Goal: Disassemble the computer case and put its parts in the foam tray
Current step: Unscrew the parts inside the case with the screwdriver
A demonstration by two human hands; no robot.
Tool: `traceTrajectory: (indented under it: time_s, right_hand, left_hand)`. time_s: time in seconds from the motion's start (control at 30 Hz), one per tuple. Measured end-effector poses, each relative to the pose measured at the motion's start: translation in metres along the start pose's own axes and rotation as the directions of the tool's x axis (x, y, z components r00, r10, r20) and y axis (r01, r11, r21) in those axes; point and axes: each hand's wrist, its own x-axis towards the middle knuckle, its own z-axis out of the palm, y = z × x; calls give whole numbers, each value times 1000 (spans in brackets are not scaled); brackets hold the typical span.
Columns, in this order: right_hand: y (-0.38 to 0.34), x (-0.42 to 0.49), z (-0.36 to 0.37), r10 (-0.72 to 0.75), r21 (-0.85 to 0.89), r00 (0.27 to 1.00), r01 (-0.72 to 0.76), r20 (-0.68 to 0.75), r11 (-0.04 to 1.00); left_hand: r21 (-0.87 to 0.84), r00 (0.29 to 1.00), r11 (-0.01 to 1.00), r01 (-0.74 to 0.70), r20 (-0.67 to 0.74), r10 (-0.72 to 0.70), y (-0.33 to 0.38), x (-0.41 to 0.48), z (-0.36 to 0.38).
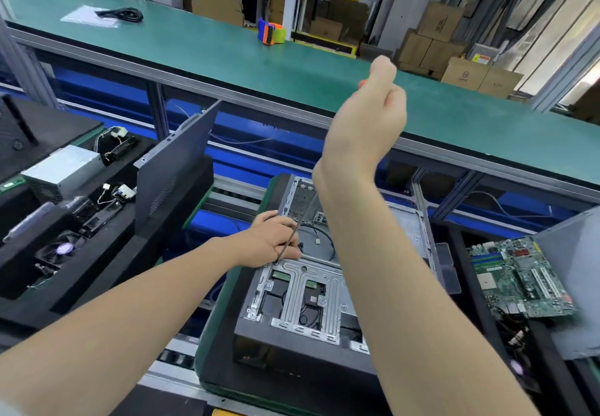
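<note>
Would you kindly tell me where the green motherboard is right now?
In the head view, the motherboard lies at the right, just beyond the open computer case, beside a dark panel at the frame's edge.

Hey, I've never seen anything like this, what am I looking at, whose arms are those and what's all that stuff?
No machine here: a person's two bare arms, filmed by a camera on their head, looking down. The right hand is raised, gripping a long screwdriver; the left hand steadies its shaft at a screw on the open computer case. Left, a black foam tray holds removed parts, such as a fan. Right lies a motherboard.
</note>
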Motion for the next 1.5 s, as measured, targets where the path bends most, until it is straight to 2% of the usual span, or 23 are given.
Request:
traceTrajectory:
  time_s: [0.1,0.23,0.3,0.37,0.47,0.53,0.6,0.67,0.77,0.83,0.9,0.93,1.0,1.07,1.1,1.17,1.2,1.27,1.3,1.37,1.43,1.5]
  right_hand:
    - [8,-5,2,-104,80,987,94,121,992]
    - [12,3,1,-48,121,956,13,290,993]
    - [12,11,1,-8,112,904,-45,428,993]
    - [11,20,2,20,128,769,-132,639,983]
    - [14,34,6,15,156,431,-358,902,920]
    - [17,40,9,-11,128,226,-512,974,849]
    - [20,44,11,-39,71,65,-622,997,780]
    - [24,45,10,-57,12,-44,-674,997,739]
    - [23,39,7,-24,-49,-96,-691,995,721]
    - [20,34,6,9,-66,-84,-700,996,712]
    - [14,33,11,42,-22,16,-651,999,759]
    - [10,31,12,75,-3,100,-582,992,813]
    - [0,21,9,199,-36,369,-405,908,914]
    - [-6,12,5,285,-110,649,-297,705,948]
    - [-7,7,4,282,-130,758,-256,588,958]
    - [-7,-3,4,175,-111,909,-143,378,983]
    - [-6,-8,5,102,-87,946,-78,307,993]
    - [-3,-12,6,14,-28,969,-7,246,1000]
    - [-2,-12,7,13,-4,964,-13,266,1000]
    - [-1,-4,8,75,13,906,-88,418,996]
    - [-3,8,8,141,-20,773,-163,618,986]
    - [-3,23,7,168,-45,579,-221,797,974]
  left_hand:
    - [-1,1000,1000,-3,-15,3,2,-1,0]
    - [-2,1000,1000,-10,-10,10,7,-5,-4]
    - [-10,1000,1000,-10,0,10,7,-5,-6]
    - [-11,1000,1000,-7,11,8,7,-5,-7]
    - [-16,1000,1000,-12,5,12,4,-4,-5]
    - [-37,1000,999,-22,-12,22,1,-4,-4]
    - [-46,999,998,-35,-27,34,-1,-4,-2]
    - [-34,999,999,-41,-37,40,-3,-3,0]
    - [-20,998,999,-44,-51,43,-5,-2,2]
    - [-20,997,999,-47,-54,45,-6,-1,3]
    - [-37,997,998,-46,-56,44,-6,-2,3]
    - [-48,998,998,-44,-56,42,-5,-2,3]
    - [-53,998,998,-34,-47,32,-4,-2,2]
    - [-44,1000,999,-17,-26,16,-2,-2,0]
    - [-37,1000,999,-9,-19,8,-2,-2,0]
    - [-16,1000,1000,-9,-21,8,-2,-2,1]
    - [-4,1000,1000,-14,-22,14,-2,-2,1]
    - [16,1000,1000,-23,-20,23,-2,-2,2]
    - [16,999,1000,-26,-20,26,-2,-2,2]
    - [6,1000,1000,-25,-16,25,-3,-1,1]
    - [2,1000,1000,-18,-9,18,-3,-2,0]
    - [-4,1000,1000,-24,-14,24,-4,-2,0]
